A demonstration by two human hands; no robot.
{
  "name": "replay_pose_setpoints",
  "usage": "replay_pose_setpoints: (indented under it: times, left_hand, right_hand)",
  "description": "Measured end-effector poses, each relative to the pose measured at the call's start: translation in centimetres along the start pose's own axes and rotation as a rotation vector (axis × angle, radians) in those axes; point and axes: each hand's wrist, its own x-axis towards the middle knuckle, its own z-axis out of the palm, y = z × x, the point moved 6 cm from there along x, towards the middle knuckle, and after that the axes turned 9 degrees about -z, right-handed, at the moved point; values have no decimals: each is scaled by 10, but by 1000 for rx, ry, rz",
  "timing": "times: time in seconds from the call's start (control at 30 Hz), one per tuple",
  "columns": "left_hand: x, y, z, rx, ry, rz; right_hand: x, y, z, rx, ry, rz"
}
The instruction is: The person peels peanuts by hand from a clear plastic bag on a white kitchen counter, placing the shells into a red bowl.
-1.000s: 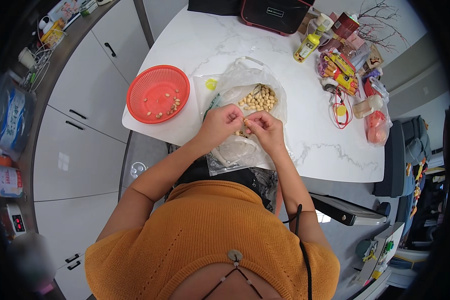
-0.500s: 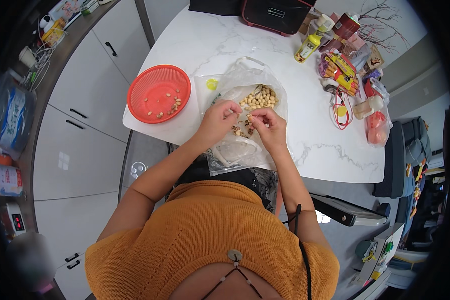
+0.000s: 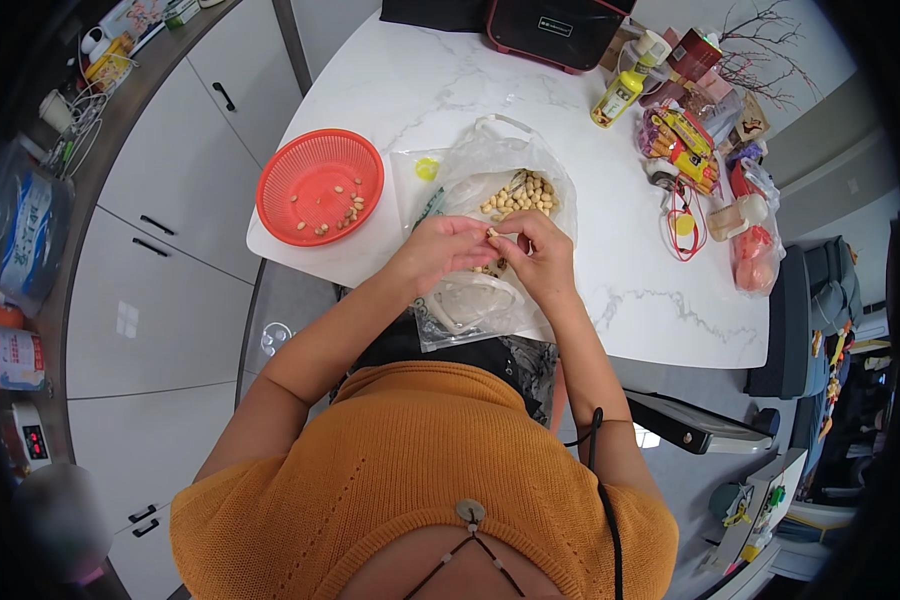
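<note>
Over a clear plastic bag (image 3: 460, 303), my two hands meet at the fingertips. My right hand (image 3: 543, 262) pinches a small peanut (image 3: 492, 233) between thumb and fingers. Its left neighbour, my left hand (image 3: 438, 254), has its fingers stretched out with the palm partly turned up, their tips against the peanut. Just beyond the hands, a pile of unshelled peanuts (image 3: 528, 192) lies in the open bag. Some brown-and-pale shell pieces (image 3: 492, 268) show below my fingers, mostly covered. To the left, a red plastic basket (image 3: 290, 165) holds several loose kernels (image 3: 355, 208).
The white marbled table (image 3: 370, 95) bears a black-and-red appliance (image 3: 550, 30) at the back. At right are a yellow bottle (image 3: 620, 95), packaged snacks (image 3: 682, 145), a red cord (image 3: 678, 240) and a bag of red fruit (image 3: 755, 250). White cabinets (image 3: 160, 300) stand left.
My left hand's fingers have unfolded from a pinch and turned palm-up toward the right hand. Both hands' fingertips, formerly apart, now meet at the peanut.
</note>
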Motion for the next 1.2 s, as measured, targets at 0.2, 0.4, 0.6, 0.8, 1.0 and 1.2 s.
replay_pose_setpoints:
  times: [0.2, 0.4, 0.6, 0.8, 1.0, 1.2]
  left_hand:
    - [-1, 1, 1, 3, -18, -11]
    - [0, 0, -1, 22, -35, -28]
    - [0, 0, -1, 22, -60, -47]
    - [2, -2, -3, 12, -107, -54]
    - [3, -3, -4, -7, -135, -61]
    - [3, -3, -2, -40, -188, -64]
  right_hand:
    - [-2, 3, 0, 49, 10, 34]
    - [-4, 8, 2, 152, 21, 68]
    - [-6, 11, 3, 227, 15, 124]
    - [-5, 10, 3, 236, 31, 105]
    - [-7, 15, 5, 326, 49, 98]
    - [-7, 16, 6, 385, 49, 98]
